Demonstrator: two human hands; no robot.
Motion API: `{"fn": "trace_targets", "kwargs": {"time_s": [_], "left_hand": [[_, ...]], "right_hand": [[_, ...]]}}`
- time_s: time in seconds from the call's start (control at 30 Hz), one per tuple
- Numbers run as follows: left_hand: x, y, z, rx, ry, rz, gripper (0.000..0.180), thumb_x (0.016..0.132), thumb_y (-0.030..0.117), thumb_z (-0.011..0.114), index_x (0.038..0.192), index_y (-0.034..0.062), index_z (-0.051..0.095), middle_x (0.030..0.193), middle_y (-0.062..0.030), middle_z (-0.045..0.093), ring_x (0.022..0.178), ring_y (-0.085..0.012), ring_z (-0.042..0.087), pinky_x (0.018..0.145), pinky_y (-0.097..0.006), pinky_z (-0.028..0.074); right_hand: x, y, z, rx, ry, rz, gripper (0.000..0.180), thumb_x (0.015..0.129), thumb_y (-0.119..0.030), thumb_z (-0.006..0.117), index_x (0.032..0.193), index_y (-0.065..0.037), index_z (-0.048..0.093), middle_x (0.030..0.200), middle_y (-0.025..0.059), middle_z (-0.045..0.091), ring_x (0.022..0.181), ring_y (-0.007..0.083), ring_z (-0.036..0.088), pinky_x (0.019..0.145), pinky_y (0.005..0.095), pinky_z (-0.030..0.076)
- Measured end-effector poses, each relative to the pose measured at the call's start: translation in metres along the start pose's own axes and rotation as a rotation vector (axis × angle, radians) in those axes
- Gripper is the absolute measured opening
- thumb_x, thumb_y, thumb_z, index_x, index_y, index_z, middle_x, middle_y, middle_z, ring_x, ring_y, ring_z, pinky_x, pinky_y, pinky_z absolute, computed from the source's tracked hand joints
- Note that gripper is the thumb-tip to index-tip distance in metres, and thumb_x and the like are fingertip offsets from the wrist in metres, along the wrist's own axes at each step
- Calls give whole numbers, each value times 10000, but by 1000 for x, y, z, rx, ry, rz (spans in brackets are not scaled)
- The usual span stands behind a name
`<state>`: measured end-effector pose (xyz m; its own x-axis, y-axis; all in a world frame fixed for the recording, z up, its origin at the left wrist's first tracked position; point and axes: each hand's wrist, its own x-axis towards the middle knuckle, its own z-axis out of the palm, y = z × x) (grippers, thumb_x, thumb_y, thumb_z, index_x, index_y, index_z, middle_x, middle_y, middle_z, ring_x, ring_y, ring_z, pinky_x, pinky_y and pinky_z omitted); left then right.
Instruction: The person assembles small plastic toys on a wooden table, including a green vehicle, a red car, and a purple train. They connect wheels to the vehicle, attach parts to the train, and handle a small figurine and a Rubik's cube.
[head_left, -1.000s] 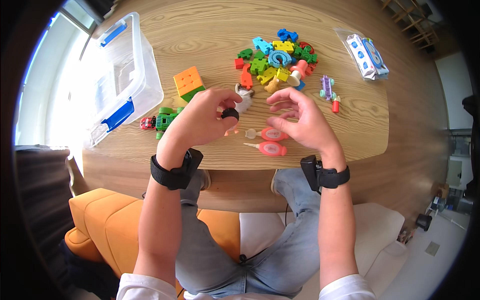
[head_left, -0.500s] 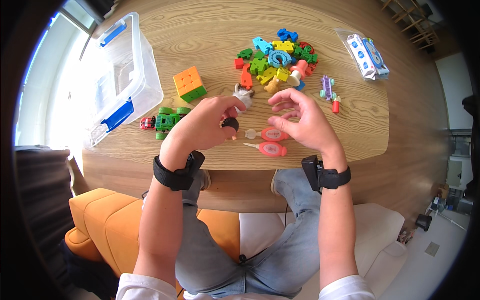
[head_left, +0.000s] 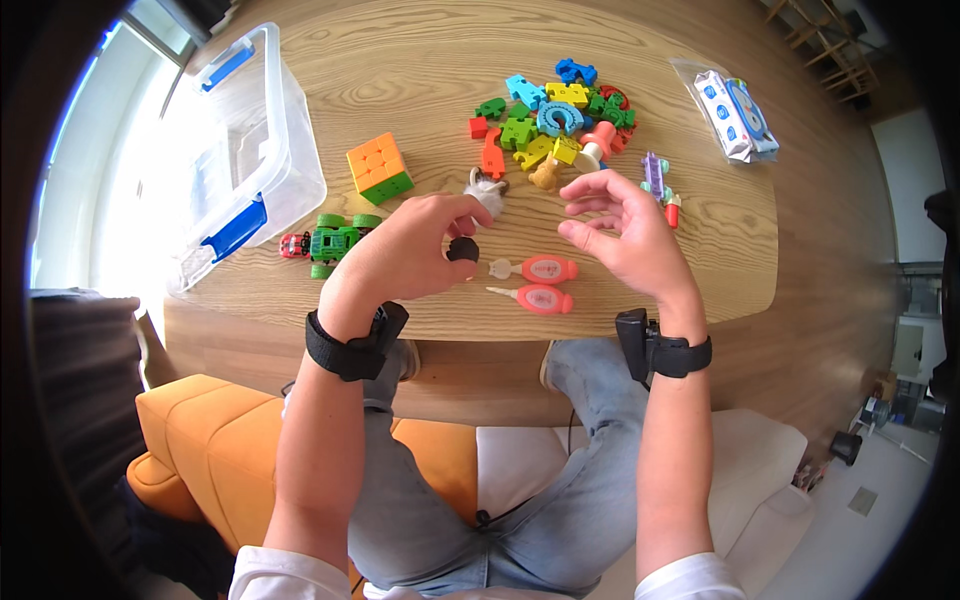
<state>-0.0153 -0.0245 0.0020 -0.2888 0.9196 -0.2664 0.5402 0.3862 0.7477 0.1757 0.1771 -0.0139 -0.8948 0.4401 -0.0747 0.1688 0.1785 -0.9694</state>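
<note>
My left hand (head_left: 405, 250) hovers over the wooden table (head_left: 420, 60) and pinches a small black round piece (head_left: 462, 249) between thumb and fingers. Just beyond its fingertips sits a small grey-white figure (head_left: 487, 186). My right hand (head_left: 628, 235) is held above the table with its fingers spread and curled, holding nothing. Between the hands lie two pink oval toys with white stems (head_left: 540, 284). A pile of colourful plastic puzzle pieces (head_left: 550, 115) lies past both hands.
A clear plastic storage box with blue latches (head_left: 240, 150) stands at the left. A colour-tiled puzzle cube (head_left: 378, 168) and a green toy vehicle (head_left: 335, 241) sit near my left hand. A small purple toy (head_left: 657, 183) and a wrapped packet (head_left: 736, 106) lie to the right.
My right hand has drawn away from the left and opened its fingers. My left hand keeps the black piece and has shifted slightly.
</note>
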Motion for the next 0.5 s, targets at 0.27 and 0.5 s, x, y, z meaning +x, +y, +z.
{"fn": "trace_targets", "kwargs": {"time_s": [0.27, 0.5], "left_hand": [[1, 0, -1, 22, 241, 37, 490, 836, 266, 891, 1228, 37, 706, 1097, -109, 734, 1062, -235, 695, 936, -368, 555], [8, 0, 6, 99, 446, 78, 475, 891, 285, 846, 1236, 7, 673, 1113, -156, 712, 1047, -278, 692, 912, -391, 567]], "right_hand": [[-5, 9, -38, 25, 172, 16, 263, 924, -117, 820, 1140, -64, 680, 1146, 10, 696, 1037, 132, 685, 855, 288, 551], [-15, 26, -79, -392, 528, 141, 192, 973, -44, 710, 1157, 0, 681, 1103, 71, 737, 982, 164, 714, 889, 312, 573]]}}
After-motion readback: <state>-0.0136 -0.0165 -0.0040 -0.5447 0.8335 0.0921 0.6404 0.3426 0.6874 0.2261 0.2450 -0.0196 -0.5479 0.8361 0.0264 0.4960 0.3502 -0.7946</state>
